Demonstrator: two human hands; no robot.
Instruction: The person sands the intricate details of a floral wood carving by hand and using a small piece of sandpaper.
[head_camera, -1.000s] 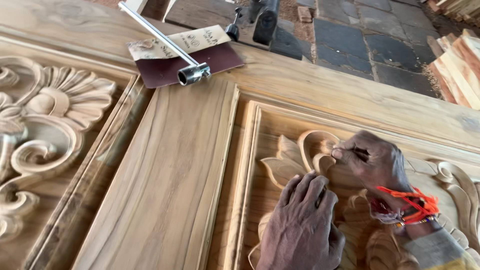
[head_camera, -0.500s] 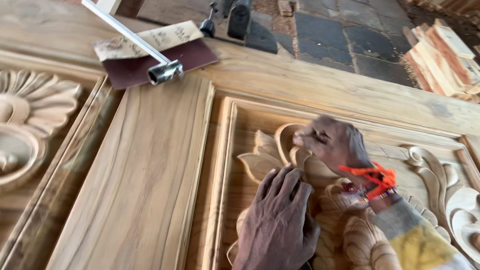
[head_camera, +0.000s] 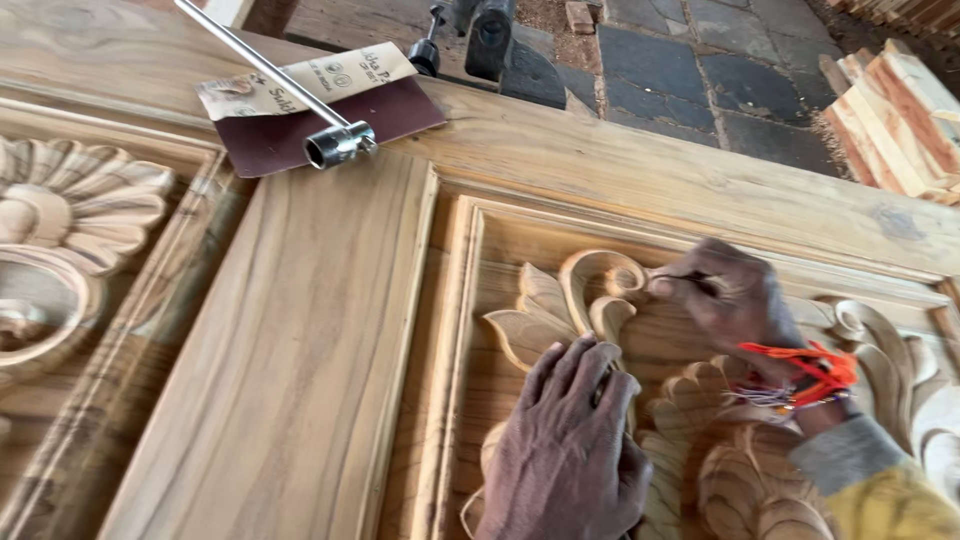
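Note:
A pale wooden door panel (head_camera: 300, 380) lies flat, with leaf and scroll carving (head_camera: 590, 290) in its right recess. My left hand (head_camera: 570, 450) rests palm down on the carved leaves, holding nothing. My right hand (head_camera: 730, 300) presses its fingertips against the curl of the scroll. It pinches a small dark piece (head_camera: 690, 282), too small to identify. An orange thread band (head_camera: 810, 365) circles that wrist above a grey and yellow sleeve.
A sheet of brown sandpaper (head_camera: 300, 125) lies on the top rail with a steel rod and socket (head_camera: 335, 145) across it. A second carved panel (head_camera: 70, 220) is at the left. Stacked timber (head_camera: 900, 110), a dark tool (head_camera: 490, 30) and stone paving (head_camera: 700, 70) lie beyond.
The view has swung a little left and back. My right hand has stayed at the scroll's curl with small rubbing shifts, and my left hand has kept its place on the leaves.

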